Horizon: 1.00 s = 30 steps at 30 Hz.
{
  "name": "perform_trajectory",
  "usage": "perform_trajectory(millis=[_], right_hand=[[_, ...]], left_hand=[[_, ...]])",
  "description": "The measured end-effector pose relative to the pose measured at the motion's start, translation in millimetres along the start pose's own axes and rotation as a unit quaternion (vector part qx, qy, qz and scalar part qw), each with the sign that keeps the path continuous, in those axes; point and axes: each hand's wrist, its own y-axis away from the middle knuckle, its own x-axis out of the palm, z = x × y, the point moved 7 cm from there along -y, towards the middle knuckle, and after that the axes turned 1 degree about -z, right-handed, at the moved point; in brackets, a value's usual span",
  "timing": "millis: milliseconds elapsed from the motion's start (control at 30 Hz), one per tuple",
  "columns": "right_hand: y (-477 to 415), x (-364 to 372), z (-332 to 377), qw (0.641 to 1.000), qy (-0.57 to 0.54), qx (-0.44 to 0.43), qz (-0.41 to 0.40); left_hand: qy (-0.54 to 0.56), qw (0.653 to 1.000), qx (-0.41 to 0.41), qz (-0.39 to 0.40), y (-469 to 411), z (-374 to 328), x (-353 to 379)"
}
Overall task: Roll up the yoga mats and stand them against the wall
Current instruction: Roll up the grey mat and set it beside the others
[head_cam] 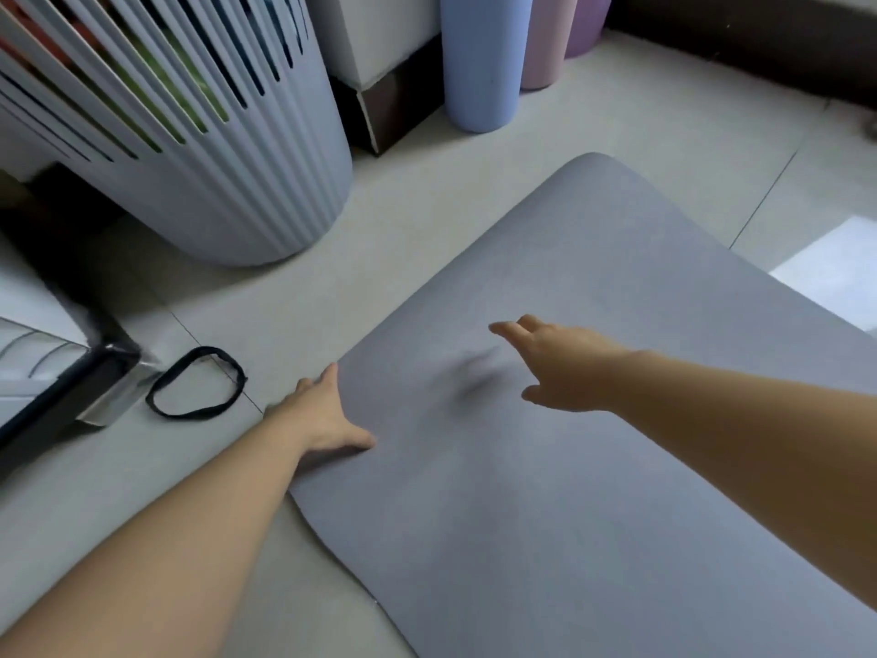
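Grey yoga mat (593,491) is lying flat and unrolled on the pale tiled floor (617,121), taking up most of the lower right of the view, with its rounded far corner pointing up toward the wall. The left hand (322,415) sits right at the mat's left edge: fingers straight and stretched out along the edge, thumb spread out onto the mat surface. It's not curled round anything, more resting on it. The mat edge looks a bit wavy just below that wrist. The right hand (560,363) is out over the middle of the mat with its fingers extended and loose, holding nothing, and there's a blurry shadow (474,372) on the mat just left of it, so it looks to be off the surface rather than touching. On the bare floor just left of the left hand there's a black elastic band (209,350) lying in a loop, apart from the mat. Further back, three mats are already rolled and standing upright side by side: a blue one (484,64), a pink one (545,40) and a purple one (586,21). Left of those is a brown cardboard box (394,111), then a big white ribbed basket (228,173) with slats and colourful stuff showing through. Bright light patch (835,268) on the floor at far right.
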Motion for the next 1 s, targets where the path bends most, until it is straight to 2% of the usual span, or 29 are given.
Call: perform_trajectory(millis=[100,200,367,533,600,700,767,867,1000], right_hand=[[12.6,-4.9,-7.6,1.000,0.007,0.002,0.000],[27.6,6.9,-15.9,1.000,0.005,0.023,0.016],[53.5,35.1,-13.6,0.999,0.003,0.033,0.042],[94.8,33.3,-4.3,0.999,-0.012,0.043,0.020],[119.0,25.4,-0.1,0.998,-0.021,0.054,0.008],[153.7,18.3,12.5,0.999,0.015,0.048,0.018],[176.5,-3.8,15.9,0.997,0.040,0.052,-0.027],[213.8,-59.4,16.4,0.985,0.101,0.072,-0.116],[284.4,-144.5,35.6,0.953,0.221,0.065,-0.200]], left_hand=[[-0.044,0.999,-0.021,0.001,7.5,-3.8,9.6],[-0.033,0.999,-0.032,-0.024,9.8,-18.8,21.8],[-0.026,0.996,-0.004,-0.082,17.9,-32.6,21.0],[0.029,0.998,-0.006,-0.058,44.3,-33.5,38.2],[0.013,0.998,0.034,-0.058,65.9,-44.6,38.9],[-0.018,0.987,0.138,-0.085,106.3,-76.1,24.8],[-0.048,0.964,0.226,-0.130,143.7,-103.2,-0.8],[-0.104,0.912,0.336,-0.210,209.9,-128.6,-45.8],[-0.185,0.809,0.394,-0.395,308.1,-117.1,-121.9]])
